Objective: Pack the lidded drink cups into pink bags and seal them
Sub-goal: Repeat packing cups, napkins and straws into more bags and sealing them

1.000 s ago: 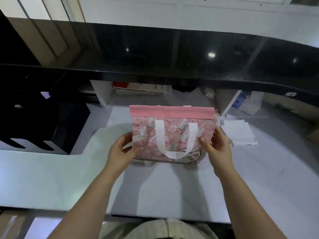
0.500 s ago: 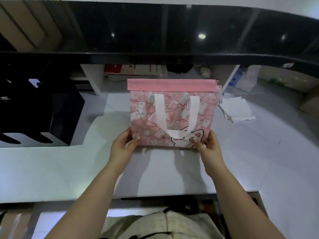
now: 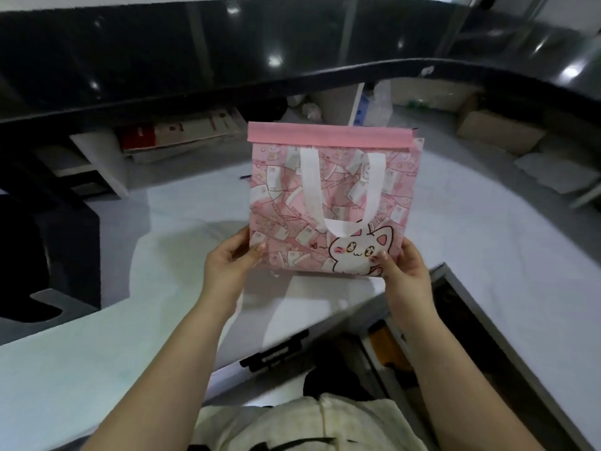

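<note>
A pink bag (image 3: 331, 196) with a cartoon cat print, white handles and a plain pink band folded across its top stands upright above the white counter (image 3: 162, 229). My left hand (image 3: 231, 265) grips its lower left corner, thumb on the front. My right hand (image 3: 403, 271) pinches its lower right corner by the cat's face. The top looks closed. No cup shows; what the bag holds is hidden.
A black raised ledge (image 3: 292, 66) curves across the back. Under it lie boxes (image 3: 182, 131) and a cardboard box (image 3: 497, 131) at the right. White papers (image 3: 553, 170) sit far right. A black unit (image 3: 42, 249) stands at the left. An open drawer (image 3: 406, 346) lies below the counter edge.
Both hands slid from the bag's sides down to its bottom corners and lifted it off the counter, toward me. My view swung to the right and downward.
</note>
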Action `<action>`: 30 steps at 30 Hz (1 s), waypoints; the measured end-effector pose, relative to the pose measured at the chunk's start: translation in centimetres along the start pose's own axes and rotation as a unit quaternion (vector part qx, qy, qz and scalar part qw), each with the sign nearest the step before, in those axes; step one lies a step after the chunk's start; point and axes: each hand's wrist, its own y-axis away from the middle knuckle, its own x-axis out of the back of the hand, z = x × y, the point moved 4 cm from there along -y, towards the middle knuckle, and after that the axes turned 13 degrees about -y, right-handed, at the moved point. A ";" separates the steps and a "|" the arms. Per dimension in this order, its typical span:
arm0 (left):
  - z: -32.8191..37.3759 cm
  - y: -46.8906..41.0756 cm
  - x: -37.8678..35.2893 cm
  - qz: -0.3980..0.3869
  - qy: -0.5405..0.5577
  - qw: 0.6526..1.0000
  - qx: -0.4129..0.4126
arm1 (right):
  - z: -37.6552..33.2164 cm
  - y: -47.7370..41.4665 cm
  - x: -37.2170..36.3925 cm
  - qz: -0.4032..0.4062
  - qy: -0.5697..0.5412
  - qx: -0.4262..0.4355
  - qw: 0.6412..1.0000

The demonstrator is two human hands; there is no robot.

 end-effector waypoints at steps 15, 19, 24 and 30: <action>-0.9 4.1 -8.9 -0.197 0.010 0.979 0.042 | -3.5 11.2 9.4 0.240 -0.051 0.073 0.967; -0.2 5.6 -12.2 -0.249 -0.007 0.968 0.034 | -4.6 13.4 11.5 0.290 -0.048 0.112 0.949; 1.3 7.9 -16.6 -0.318 -0.014 0.948 0.020 | -6.5 17.0 14.9 0.332 -0.038 0.158 0.929; 3.6 12.2 -22.2 -0.398 -0.029 0.917 0.002 | -9.0 22.1 19.4 0.378 -0.047 0.215 0.899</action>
